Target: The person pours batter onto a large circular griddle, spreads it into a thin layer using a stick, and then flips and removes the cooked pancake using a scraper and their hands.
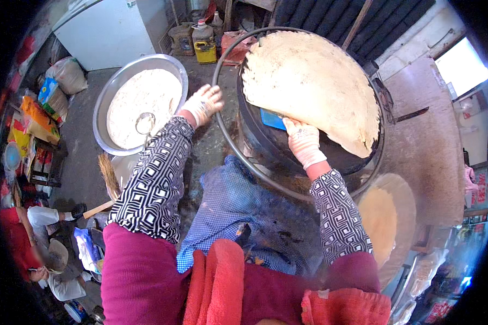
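A large thin flatbread (pixel 309 89) with a ragged edge covers most of a round black griddle (pixel 276 140). My gloved right hand (pixel 303 140) is at its near edge, shut on a blue plastic scraper (pixel 272 119) whose blade reaches to the edge of the bread. My gloved left hand (pixel 203 105) holds nothing, fingers spread, between a metal basin and the metal hoop (pixel 227 144) around the griddle. The wide metal basin (pixel 99 118) holds pale batter (pixel 136 97) with a round ladle (pixel 145 123) in it.
At the lower right lies another round flatbread (pixel 378 219), beside a brown board or table (pixel 427 142). A straw brush (pixel 109 174) is below the basin. Plastic jugs (pixel 204 42) stand behind; sacks (pixel 67 75) line the left. A person in red (pixel 18 239) is at far left.
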The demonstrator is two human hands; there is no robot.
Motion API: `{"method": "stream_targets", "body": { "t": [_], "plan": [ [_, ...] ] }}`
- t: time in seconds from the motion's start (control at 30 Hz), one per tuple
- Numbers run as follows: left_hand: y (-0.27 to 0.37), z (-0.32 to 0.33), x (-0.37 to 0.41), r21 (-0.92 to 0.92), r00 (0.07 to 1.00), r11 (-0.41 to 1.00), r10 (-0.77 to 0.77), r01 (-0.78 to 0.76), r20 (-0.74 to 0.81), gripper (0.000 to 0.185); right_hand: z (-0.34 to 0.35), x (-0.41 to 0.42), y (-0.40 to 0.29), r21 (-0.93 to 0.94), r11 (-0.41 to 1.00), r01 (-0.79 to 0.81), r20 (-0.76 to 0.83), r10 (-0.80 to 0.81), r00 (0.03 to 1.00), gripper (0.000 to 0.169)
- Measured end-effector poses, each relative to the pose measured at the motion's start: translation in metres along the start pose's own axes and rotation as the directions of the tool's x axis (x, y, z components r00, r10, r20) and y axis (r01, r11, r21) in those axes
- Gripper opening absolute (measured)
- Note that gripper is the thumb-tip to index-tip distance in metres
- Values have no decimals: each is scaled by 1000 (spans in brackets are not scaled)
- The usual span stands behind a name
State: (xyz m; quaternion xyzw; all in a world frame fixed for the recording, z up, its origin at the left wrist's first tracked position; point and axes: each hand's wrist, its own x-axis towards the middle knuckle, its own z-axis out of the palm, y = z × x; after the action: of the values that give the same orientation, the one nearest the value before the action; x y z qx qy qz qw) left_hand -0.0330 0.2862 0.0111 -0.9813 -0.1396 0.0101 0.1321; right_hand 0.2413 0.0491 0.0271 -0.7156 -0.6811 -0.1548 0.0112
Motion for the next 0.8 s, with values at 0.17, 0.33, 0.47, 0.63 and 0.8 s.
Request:
{"method": "stream_targets", "body": {
  "t": [0.17, 0.33, 0.47, 0.63, 0.8],
  "plan": [
    [136, -46, 9, -45, 965, 999, 1, 12, 263, 13, -15, 11, -7, -51, 997, -65, 180, 73, 981, 35],
    [299, -110, 1, -596, 995, 797, -61, 99, 83, 12, 14, 63, -14, 68, 997, -21, -70, 26, 997, 28],
    [343, -110, -48, -681, 915, 616, 206, -397, -348, 46, -12, 85, -19, 210, 976, -58, 57, 47, 997, 18],
    [263, -53, -101, -648, 915, 651, -223, 396, 335, 77, 34, 95, 22, -77, 992, -103, 208, 117, 971, 28],
    [259, -41, -120, -603, 863, 624, -280, 496, 421, 80, 54, 124, 14, -75, 995, -72, 121, 81, 989, 19]
  ]
}}
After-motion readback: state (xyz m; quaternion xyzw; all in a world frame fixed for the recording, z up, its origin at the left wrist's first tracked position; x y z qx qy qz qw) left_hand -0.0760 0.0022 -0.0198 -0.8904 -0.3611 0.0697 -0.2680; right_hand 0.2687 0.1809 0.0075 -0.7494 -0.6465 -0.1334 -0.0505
